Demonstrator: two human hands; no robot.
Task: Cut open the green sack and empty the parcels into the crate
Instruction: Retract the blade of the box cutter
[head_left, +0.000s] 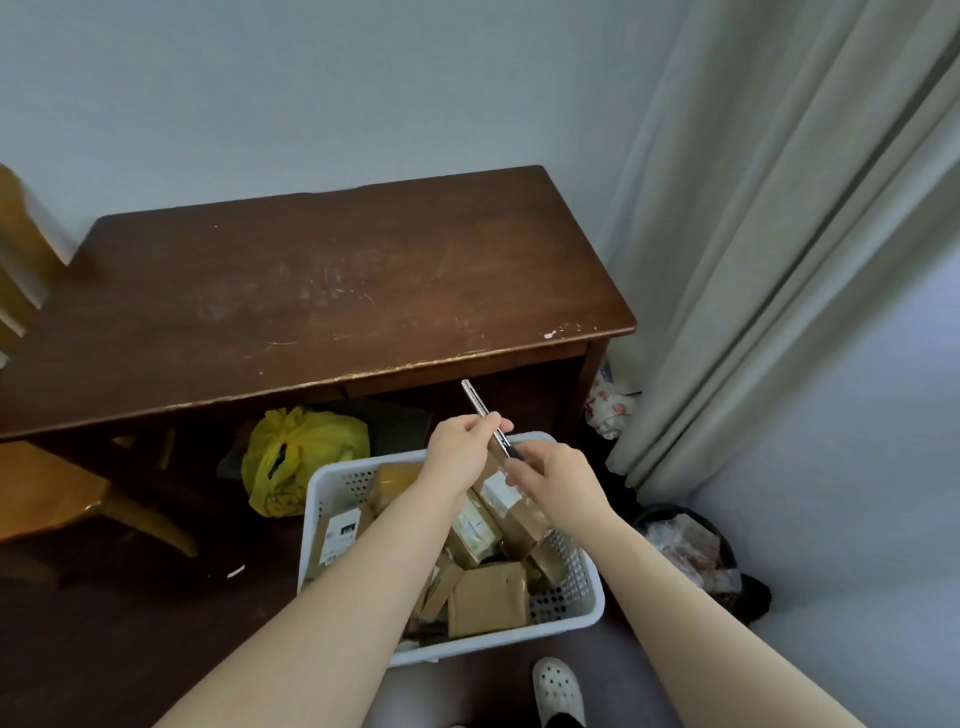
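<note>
A white perforated crate (587, 597) stands on the floor in front of the desk, filled with several brown cardboard parcels (488, 597). Above its far rim both hands hold a slim silver utility knife (475, 397) that points up and away. My left hand (462, 452) grips the metal body. My right hand (550, 480) pinches its dark lower end. No green sack is in view; a yellow-green plastic bag (301, 452), tied at the top, lies under the desk to the crate's left.
A dark wooden desk (322, 291) stands against the wall beyond the crate. A wooden chair (57, 493) is at left, a grey curtain (779, 234) at right. A dark bin (696, 551) with rubbish sits right of the crate. My white shoe (558, 686) is near the bottom.
</note>
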